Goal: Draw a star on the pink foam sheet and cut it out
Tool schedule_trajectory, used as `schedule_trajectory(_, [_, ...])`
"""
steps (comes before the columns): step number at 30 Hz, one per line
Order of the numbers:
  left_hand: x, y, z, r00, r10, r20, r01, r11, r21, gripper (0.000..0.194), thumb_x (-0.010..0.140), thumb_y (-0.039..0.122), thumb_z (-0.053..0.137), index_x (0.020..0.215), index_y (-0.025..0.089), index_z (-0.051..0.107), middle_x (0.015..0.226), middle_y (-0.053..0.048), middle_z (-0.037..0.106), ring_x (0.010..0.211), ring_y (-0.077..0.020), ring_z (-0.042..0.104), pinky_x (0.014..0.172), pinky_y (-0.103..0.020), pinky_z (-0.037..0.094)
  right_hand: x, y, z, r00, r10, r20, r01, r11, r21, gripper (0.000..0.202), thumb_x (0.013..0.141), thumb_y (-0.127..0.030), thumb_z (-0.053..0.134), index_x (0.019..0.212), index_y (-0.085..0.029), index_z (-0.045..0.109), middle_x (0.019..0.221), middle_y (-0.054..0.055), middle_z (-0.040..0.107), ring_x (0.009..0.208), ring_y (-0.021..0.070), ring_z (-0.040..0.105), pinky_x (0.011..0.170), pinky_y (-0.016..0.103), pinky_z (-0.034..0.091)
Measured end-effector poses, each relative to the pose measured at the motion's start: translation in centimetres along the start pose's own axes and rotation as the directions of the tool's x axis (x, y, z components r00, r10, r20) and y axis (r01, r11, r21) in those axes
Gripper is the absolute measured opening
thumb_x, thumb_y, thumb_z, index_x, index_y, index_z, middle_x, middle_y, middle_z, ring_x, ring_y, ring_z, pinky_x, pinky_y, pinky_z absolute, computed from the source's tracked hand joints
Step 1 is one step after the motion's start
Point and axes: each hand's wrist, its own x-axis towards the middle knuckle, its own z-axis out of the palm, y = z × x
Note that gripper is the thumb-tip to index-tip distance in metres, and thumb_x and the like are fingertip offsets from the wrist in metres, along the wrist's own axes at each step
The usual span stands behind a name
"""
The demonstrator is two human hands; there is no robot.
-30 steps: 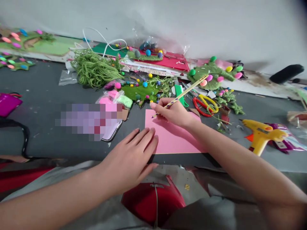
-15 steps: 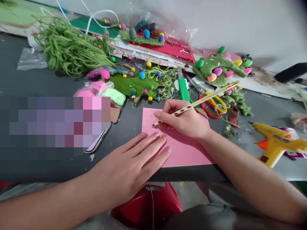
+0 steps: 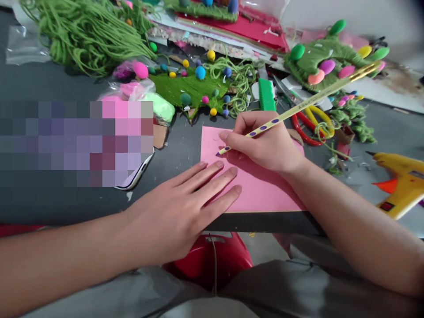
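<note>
A pink sheet of paper [image 3: 261,190] lies at the table's front edge, with faint marks near its upper left. My right hand [image 3: 265,141] rests on it, fingers closed round a pale yellow pencil [image 3: 288,114] with purple dots. The pencil slants up to the right, its purple tip on or just above the paper. My left hand [image 3: 188,198] lies flat, fingers spread, across the sheet's left edge, holding nothing.
Behind the paper are a green leaf-like piece [image 3: 172,90] with coloured balls, a green comb-like tool [image 3: 266,95] and red-and-yellow-handled scissors [image 3: 303,132]. Green yarn [image 3: 86,39] lies back left, a yellow glue gun [image 3: 400,176] at right. A blurred patch covers the left.
The view has tilted down and come closer, so the table items sit higher in the picture. Both hands keep nearly the same pose on the paper, the pencil still in the right.
</note>
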Motion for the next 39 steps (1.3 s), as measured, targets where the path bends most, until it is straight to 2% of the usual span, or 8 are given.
schedule_trajectory(4, [0.0,0.1,0.0,1.0,0.0,0.003,0.0,1.0,0.004,0.077,0.088,0.012,0.055,0.163,0.015,0.039,0.174,-0.014,0.033,0.163,-0.0372,0.026,0.132,-0.06,0.032,-0.1,0.2,0.0,1.0,-0.017,-0.012,0.016,1.0,-0.024,0.043,0.087,-0.041,0.084,0.061,-0.023,0.055,0.057,-0.001,0.064,0.058,0.015,0.063,0.049,0.028,0.042])
schedule_trajectory(8, [0.0,0.1,0.2,1.0,-0.007,-0.001,0.007,1.0,0.012,0.076,0.089,0.013,0.053,0.163,0.016,0.038,0.174,-0.011,0.033,0.163,-0.0361,0.025,0.133,-0.06,0.03,-0.1,0.4,-0.2,0.999,-0.04,0.017,0.041,0.998,-0.051,0.04,0.088,-0.032,0.083,0.061,-0.022,0.056,0.06,0.0,0.067,0.059,0.0141,0.061,0.052,0.028,0.044])
schedule_trajectory(12, [-0.2,0.0,0.5,1.0,0.021,-0.017,-0.021,1.0,0.017,0.074,0.089,0.012,0.051,0.163,0.013,0.039,0.174,-0.012,0.032,0.163,-0.0338,0.028,0.134,-0.057,0.028,-0.1,0.3,-0.3,1.0,-0.021,0.011,0.021,0.999,-0.031,0.038,0.091,-0.029,0.081,0.063,-0.022,0.056,0.06,0.001,0.068,0.061,0.0161,0.067,0.051,0.028,0.046])
schedule_trajectory(16, [-0.3,0.0,0.9,0.999,0.03,-0.04,-0.03,1.0,0.006,0.077,0.088,0.01,0.049,0.164,0.013,0.037,0.174,-0.011,0.032,0.163,-0.0294,0.028,0.135,-0.053,0.028,-0.1,0.2,-0.3,0.999,-0.006,0.042,0.007,0.999,-0.033,0.039,0.088,-0.025,0.084,0.062,-0.022,0.055,0.061,0.001,0.068,0.062,0.018,0.07,0.052,0.029,0.048])
schedule_trajectory(23, [-0.3,-0.1,1.0,0.998,0.049,-0.034,-0.047,0.997,0.054,0.074,0.09,0.013,0.048,0.163,0.01,0.038,0.175,-0.013,0.031,0.163,-0.0317,0.028,0.134,-0.055,0.03,-0.1,0.1,-0.3,0.999,-0.021,0.037,0.021,1.0,-0.003,0.038,0.086,-0.021,0.085,0.061,-0.021,0.056,0.059,0.0,0.068,0.061,0.0164,0.07,0.052,0.027,0.049])
schedule_trajectory(30, [-0.3,0.1,1.2,0.997,0.066,-0.048,-0.06,0.991,0.116,0.074,0.091,0.018,0.052,0.163,0.007,0.038,0.174,-0.017,0.032,0.161,-0.034,0.032,0.132,-0.055,0.031,-0.1,0.1,-0.3,0.999,-0.002,0.035,0.002,1.0,-0.003,0.04,0.086,-0.033,0.087,0.063,-0.022,0.057,0.06,0.0,0.069,0.062,0.0172,0.072,0.051,0.025,0.049])
schedule_trajectory(39, [-0.2,0.0,1.4,0.996,0.069,-0.052,-0.061,0.989,0.135,0.076,0.091,0.019,0.052,0.164,0.007,0.035,0.175,-0.016,0.031,0.163,-0.0324,0.029,0.133,-0.052,0.024,-0.2,-0.1,-0.3,0.999,0.012,0.033,-0.011,1.0,-0.028,0.04,0.086,-0.031,0.086,0.061,-0.022,0.057,0.06,0.001,0.069,0.061,0.0174,0.071,0.05,0.027,0.049])
